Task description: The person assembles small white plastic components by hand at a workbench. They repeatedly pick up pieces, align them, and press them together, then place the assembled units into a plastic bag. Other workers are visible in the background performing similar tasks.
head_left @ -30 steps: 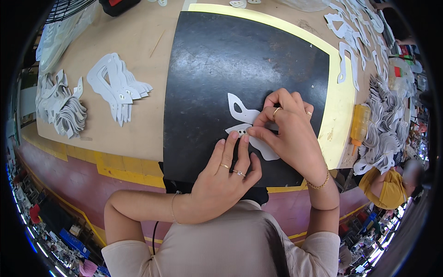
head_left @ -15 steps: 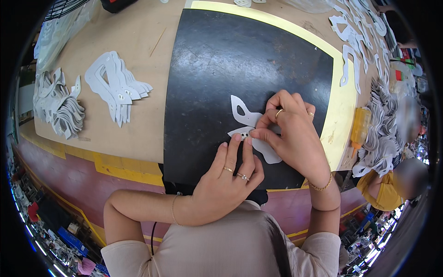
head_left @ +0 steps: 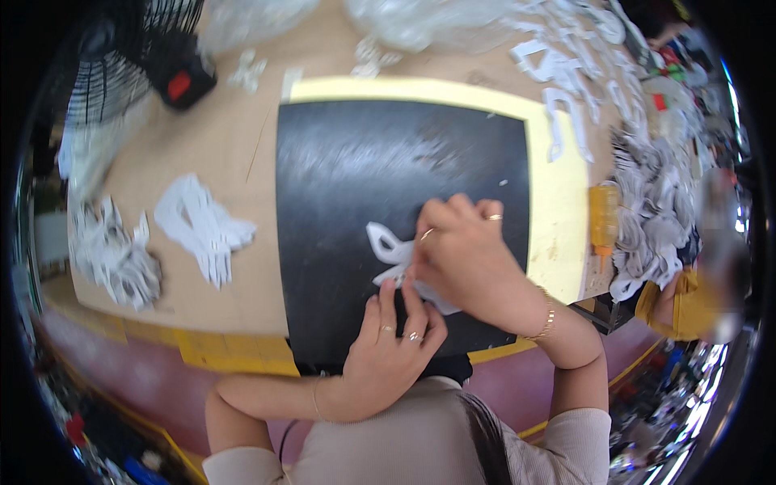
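Brown-topped worktable (head_left: 242, 311) fills most of the view, w/ a pinkish floor (head_left: 517, 392) edged in yellow below it. You've a big flat black board (head_left: 339, 178) in front of you, lying on a pale yellow sheet (head_left: 558, 226) that shows along its far & R edges. Near the board's front half is a white leaf-shaped cut-out w/ an almond-shaped hole (head_left: 394, 255), & just below it a 2nd white cut-out (head_left: 441, 304), mostly under your fingers; can't tell if the 2 overlap. Your L hand (head_left: 394, 343) has its fingers a bit spread, tips down on the lower pc. Your R hand (head_left: 465, 259) is curled, thumb & fingers drawn in where the pcs come close, tips nearly meeting your L ones; too blurred to tell if it's pinching anything. L of the board: a fanned stack of white cut-outs (head_left: 194, 222) & a messier white bunch (head_left: 121, 267). R side: an amber plastic squeeze bottle (head_left: 604, 218) beside a heap of grey-white cut-outs (head_left: 655, 214). Far L corner has a black wire-cage fan (head_left: 109, 113); clear plastic bags (head_left: 436, 24) lie along the far edge.
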Available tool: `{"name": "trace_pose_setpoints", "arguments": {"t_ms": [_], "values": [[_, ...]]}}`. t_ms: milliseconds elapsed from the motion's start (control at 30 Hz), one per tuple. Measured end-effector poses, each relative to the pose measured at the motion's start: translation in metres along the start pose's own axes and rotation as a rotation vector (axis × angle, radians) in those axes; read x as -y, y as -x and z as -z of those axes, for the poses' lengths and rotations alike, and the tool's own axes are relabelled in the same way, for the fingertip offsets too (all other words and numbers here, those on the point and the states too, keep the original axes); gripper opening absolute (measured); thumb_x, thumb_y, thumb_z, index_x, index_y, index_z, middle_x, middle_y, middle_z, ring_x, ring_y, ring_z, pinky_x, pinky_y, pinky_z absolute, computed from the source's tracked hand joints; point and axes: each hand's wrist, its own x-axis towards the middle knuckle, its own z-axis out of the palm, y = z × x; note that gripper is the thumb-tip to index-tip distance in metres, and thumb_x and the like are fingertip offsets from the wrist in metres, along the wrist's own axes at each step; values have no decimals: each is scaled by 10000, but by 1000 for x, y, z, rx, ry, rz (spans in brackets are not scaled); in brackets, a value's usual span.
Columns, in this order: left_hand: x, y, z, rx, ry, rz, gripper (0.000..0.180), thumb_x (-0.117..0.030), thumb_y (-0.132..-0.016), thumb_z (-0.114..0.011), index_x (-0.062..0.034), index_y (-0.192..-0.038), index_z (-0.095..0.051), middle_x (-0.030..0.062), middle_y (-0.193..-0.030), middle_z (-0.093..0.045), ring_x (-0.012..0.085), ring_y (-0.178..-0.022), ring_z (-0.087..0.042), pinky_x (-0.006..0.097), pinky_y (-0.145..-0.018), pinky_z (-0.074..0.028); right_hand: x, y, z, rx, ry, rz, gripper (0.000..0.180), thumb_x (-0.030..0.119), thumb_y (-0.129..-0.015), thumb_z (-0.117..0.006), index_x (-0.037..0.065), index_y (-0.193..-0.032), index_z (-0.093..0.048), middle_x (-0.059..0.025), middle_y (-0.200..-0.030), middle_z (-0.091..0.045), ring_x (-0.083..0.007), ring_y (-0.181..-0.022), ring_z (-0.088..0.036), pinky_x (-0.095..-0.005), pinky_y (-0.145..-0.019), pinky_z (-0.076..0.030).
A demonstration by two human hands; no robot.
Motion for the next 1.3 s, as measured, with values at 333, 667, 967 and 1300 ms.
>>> {"name": "trace_pose_setpoints", "arguments": {"t_ms": [333,667,967,1300], "values": [[0,-9,6,21,-47,-58,259,-127,-828,-610,-10,-1058,-629,249,-1068,-616,417,-985,-650,414,-764,-525,-7,-2,14,5,-374,-13,391,489,-763,-766,104,-792,-707,-33,-981,-578,-249,-1031,-494,-452,-887,-297],[13,-34,36,165,179,58,272,-227,-798,-750,-94,-1030,-700,109,-844,-652,251,-708,-670,344,-633,-506,5,-15,13,-551,-648,310,401,71,-893,-576,96,-1292,-541,-62,-949,-578,-229,-863,-571,-380,-875,-367],[6,-29,37,286,117,-12,451,-252,-730,-798,-124,-1149,-689,119,-891,-649,319,-895,-686,383,-676,-497,11,-20,-15,-447,-697,343,435,102,-927,-582,94,-1353,-489,-84,-925,-575,-258,-831,-584,-408,-832,-406],[3,-30,31,274,65,-16,499,-278,-809,-755,-136,-1258,-590,150,-1036,-609,283,-889,-656,414,-717,-498,5,-19,-14,-372,-694,314,437,207,-950,-628,101,-1356,-506,-65,-943,-556,-206,-777,-536,-373,-867,-400]]}}
